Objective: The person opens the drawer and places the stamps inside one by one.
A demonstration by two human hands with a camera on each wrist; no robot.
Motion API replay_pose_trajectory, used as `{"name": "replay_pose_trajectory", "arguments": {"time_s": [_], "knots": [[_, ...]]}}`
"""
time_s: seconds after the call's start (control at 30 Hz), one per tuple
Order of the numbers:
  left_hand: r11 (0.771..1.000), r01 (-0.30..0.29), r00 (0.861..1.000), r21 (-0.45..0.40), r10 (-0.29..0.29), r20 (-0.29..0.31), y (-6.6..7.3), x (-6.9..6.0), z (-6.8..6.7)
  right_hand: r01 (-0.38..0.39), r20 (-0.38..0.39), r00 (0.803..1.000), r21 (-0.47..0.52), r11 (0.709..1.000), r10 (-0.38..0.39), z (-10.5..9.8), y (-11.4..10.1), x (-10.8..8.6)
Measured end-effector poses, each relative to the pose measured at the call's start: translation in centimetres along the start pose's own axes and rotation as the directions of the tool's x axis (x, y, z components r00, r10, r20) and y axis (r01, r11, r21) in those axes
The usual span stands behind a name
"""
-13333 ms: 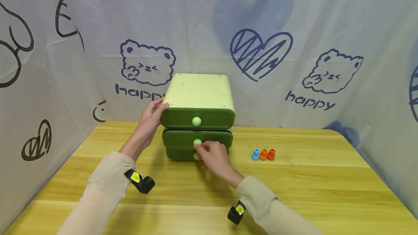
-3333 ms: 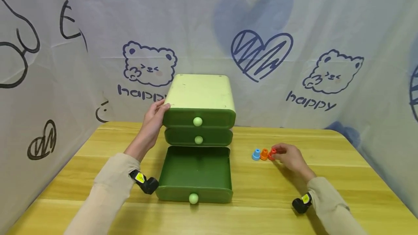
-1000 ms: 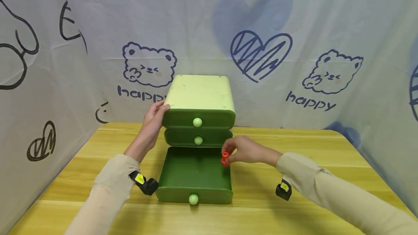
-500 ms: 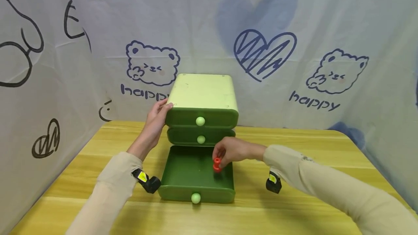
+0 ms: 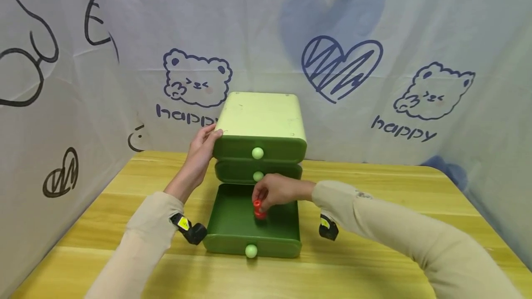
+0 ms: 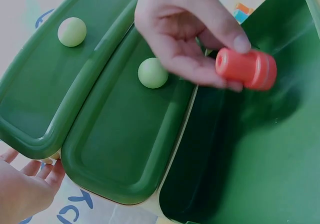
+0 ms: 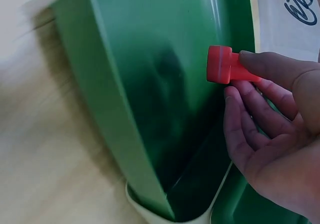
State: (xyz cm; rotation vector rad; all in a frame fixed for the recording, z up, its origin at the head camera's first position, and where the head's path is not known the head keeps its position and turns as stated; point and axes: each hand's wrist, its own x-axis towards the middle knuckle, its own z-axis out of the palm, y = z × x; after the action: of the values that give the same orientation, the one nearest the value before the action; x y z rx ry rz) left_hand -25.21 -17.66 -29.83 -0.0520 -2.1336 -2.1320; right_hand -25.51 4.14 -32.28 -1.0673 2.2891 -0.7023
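My right hand (image 5: pixel 277 189) pinches a small red toy stamp (image 5: pixel 259 210), which has a wide round base and a narrower neck. It hangs over the pulled-out bottom drawer (image 5: pixel 232 243) of a green cabinet (image 5: pixel 261 114). In the right wrist view, thumb and fingertips hold the stamp (image 7: pixel 218 64) by its neck, base outward and apart from the drawer floor. Against the cabinet's left side rests my left hand (image 5: pixel 199 153), its thumb at the top front corner. The left wrist view shows that hand's fingers (image 6: pixel 52 174) along the side edge.
Two closed drawers with round pale knobs (image 5: pixel 257 153) sit above the bottom one. An orange piece (image 6: pixel 245 7) and a blue piece (image 6: pixel 240 16) stand on the table beyond the drawer; in the head view my right arm hides them. A printed cloth (image 5: pixel 266 36) hangs behind the table.
Since the first frame, the bottom drawer was pulled out and the red stamp picked up from beside the orange one. Over the last second my right hand carried it left over the drawer. My left hand stayed put.
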Motion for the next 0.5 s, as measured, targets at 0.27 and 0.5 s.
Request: {"name": "replay_pose_trajectory", "arguments": {"time_s": [0.27,0.5], "knots": [[1.0,0.003,1.0,-0.014,-0.003,-0.029,0.1,0.2,0.1,-0.01,-0.004,1.0,0.049,0.999,0.01,1.1,-0.5,1.8],[1.0,0.001,1.0,-0.013,-0.001,-0.019,0.0,0.1,0.1,-0.013,-0.026,1.0,0.081,0.997,0.015,2.0,-0.1,2.2]]}}
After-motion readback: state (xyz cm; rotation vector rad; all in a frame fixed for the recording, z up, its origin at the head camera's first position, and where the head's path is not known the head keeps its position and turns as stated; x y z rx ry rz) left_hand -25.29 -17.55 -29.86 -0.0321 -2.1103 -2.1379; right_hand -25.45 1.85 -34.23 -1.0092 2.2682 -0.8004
